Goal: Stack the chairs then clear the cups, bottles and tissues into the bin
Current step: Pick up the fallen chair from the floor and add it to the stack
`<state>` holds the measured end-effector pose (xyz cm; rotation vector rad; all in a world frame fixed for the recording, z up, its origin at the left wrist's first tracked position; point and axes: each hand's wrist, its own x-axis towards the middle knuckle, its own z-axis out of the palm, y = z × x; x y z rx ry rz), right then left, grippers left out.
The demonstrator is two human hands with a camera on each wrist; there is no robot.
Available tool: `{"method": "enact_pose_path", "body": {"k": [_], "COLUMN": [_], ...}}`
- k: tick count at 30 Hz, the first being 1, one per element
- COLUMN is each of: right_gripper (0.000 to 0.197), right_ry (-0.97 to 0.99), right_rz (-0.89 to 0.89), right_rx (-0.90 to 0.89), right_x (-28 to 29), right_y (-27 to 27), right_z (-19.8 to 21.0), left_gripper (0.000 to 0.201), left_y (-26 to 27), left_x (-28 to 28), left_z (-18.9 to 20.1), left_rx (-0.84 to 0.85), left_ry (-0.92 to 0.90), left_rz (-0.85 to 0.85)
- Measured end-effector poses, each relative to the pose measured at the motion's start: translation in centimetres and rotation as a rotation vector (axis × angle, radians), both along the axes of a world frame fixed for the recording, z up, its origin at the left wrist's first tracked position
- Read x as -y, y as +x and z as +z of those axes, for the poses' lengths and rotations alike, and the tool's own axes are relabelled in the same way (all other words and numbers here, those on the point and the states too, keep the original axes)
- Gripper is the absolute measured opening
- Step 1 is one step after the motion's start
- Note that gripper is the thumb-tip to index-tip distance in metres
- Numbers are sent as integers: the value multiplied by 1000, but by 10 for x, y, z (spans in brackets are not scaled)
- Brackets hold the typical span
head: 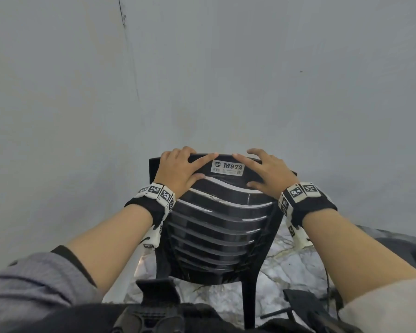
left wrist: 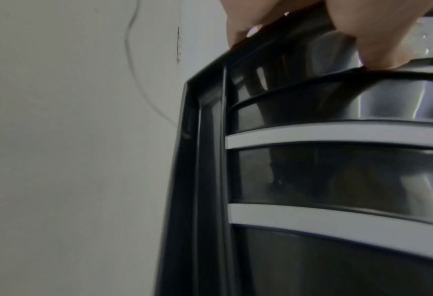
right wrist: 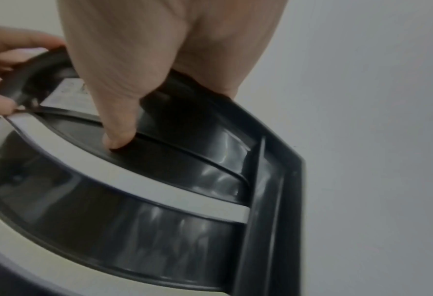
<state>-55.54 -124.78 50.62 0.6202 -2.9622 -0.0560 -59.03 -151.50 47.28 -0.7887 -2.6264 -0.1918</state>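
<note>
a pale wall [head: 226, 68] fills most of the view, above a marbled floor [head: 286, 267]. close against the wall stands a black slatted chair [head: 214, 224], its back toward the person. the left hand [head: 178, 170] and right hand [head: 265, 170] both rest on its top rail, fingers spread, not curled round it, either side of a white label [head: 228, 167] reading m972.
</note>
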Motion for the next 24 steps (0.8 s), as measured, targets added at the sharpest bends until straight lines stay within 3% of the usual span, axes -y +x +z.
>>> {"method": "enact_pose_path", "body": {"k": [5, 13, 24], "right_gripper": [109, 103, 95], "right_ry": [29, -63, 28], "right_rz": [-5, -50, -142], "right_rx": [102, 54, 0], "right_x": [-2, 3, 39], "right_y": [-6, 24, 119], "right_z": [9, 6, -1], "left_gripper": [64, 60, 57], "left_y": [-4, 6, 74], "left_x": [-1, 8, 38], "left_z": [6, 7, -5], "left_rx": [29, 63, 18], "left_ry": [-19, 24, 4], "left_rz": [10, -92, -174]}}
